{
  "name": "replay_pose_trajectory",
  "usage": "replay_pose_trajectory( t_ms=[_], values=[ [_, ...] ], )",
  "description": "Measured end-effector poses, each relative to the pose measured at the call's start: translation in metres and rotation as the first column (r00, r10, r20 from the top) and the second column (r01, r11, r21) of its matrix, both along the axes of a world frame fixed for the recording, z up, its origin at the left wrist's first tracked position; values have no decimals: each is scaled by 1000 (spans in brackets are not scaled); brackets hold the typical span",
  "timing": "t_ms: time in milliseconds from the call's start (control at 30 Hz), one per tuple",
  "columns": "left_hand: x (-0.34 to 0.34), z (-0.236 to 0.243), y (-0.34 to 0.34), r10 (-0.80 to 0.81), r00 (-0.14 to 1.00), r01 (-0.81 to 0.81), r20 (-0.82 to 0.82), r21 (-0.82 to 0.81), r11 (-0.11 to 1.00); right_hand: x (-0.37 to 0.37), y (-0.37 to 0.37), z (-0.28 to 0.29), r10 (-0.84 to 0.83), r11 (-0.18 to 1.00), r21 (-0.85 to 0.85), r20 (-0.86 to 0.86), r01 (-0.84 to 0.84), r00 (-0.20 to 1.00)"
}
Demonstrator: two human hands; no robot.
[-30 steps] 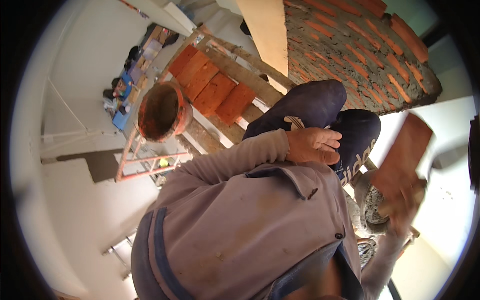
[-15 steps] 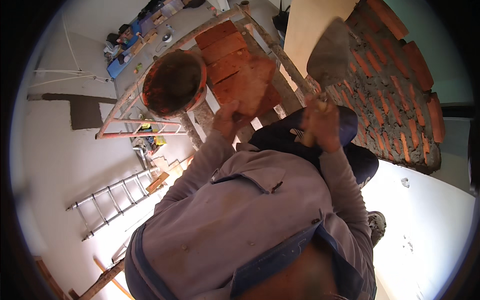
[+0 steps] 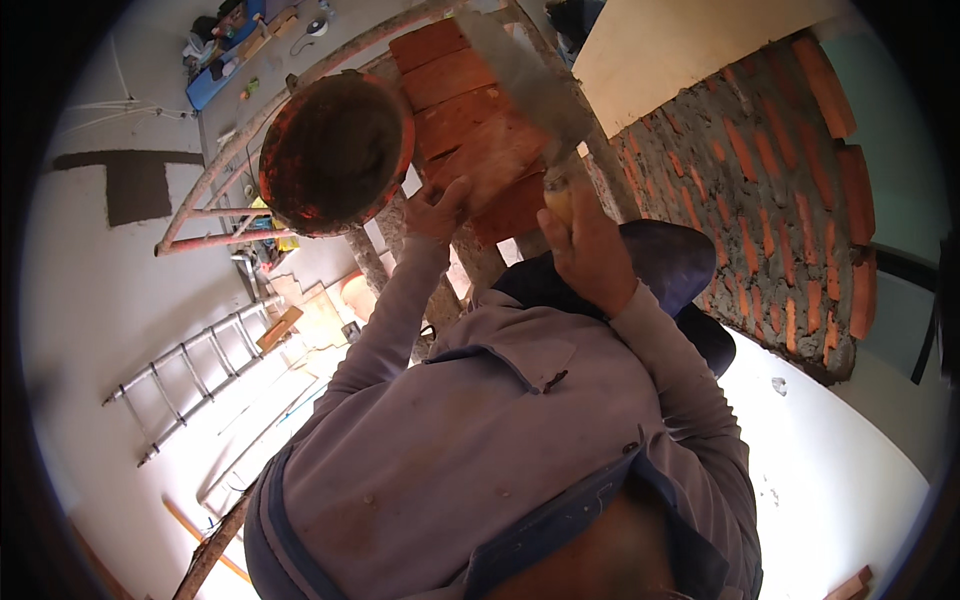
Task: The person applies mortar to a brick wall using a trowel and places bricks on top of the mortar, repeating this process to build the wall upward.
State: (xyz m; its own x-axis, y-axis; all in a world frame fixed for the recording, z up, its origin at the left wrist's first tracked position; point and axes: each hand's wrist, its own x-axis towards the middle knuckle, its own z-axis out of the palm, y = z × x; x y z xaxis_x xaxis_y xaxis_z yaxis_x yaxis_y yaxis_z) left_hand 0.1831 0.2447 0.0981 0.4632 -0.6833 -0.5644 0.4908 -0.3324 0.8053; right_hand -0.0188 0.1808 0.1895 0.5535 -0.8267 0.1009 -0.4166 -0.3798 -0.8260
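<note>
My left hand (image 3: 437, 208) is at the near end of an orange-red brick (image 3: 490, 152), its thumb on one side and its fingers on the other. Slightly blurred, that brick lies over or just above other bricks (image 3: 445, 78) laid side by side on the planks. My right hand (image 3: 592, 245) grips the wooden handle of a trowel (image 3: 530, 85); its grey blade, smeared by motion, points away above the bricks. Left of the bricks stands a round, mortar-stained bucket (image 3: 335, 155), dark inside.
A brick wall (image 3: 755, 200) with grey mortar joints rises on the right, whole bricks along its edge. Rough planks and a reddish metal rail (image 3: 215, 240) surround the bucket. Lower left, a ladder (image 3: 195, 375) is visible; tools and bags (image 3: 235, 50) lie farther off.
The trowel has swung left, from beside the brick wall to above the bricks, with my right hand. My left hand has shifted slightly left and away from me; the view has moved too.
</note>
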Motion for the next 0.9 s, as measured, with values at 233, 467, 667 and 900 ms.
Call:
replay_pose_trajectory(
  t_ms=[233, 467, 667, 900],
  values=[
    [17, -29, 3, -207, 904, 188, 374, 87, 978, 9, -10, 4, 166, 985, 66, -72, -161, 984],
    [34, -68, 7, -302, 758, 332, 578, 56, 942, 7, -18, -29, 232, 735, -616, -164, -283, 959],
    [40, -73, 14, -501, 350, 444, 791, 331, 832, 28, -20, 16, 101, 995, 17, 12, -101, 995],
    [44, -74, 5, -510, 607, 409, 609, 310, 858, 17, -21, -37, 256, 797, -555, -47, -238, 966]
  ],
)
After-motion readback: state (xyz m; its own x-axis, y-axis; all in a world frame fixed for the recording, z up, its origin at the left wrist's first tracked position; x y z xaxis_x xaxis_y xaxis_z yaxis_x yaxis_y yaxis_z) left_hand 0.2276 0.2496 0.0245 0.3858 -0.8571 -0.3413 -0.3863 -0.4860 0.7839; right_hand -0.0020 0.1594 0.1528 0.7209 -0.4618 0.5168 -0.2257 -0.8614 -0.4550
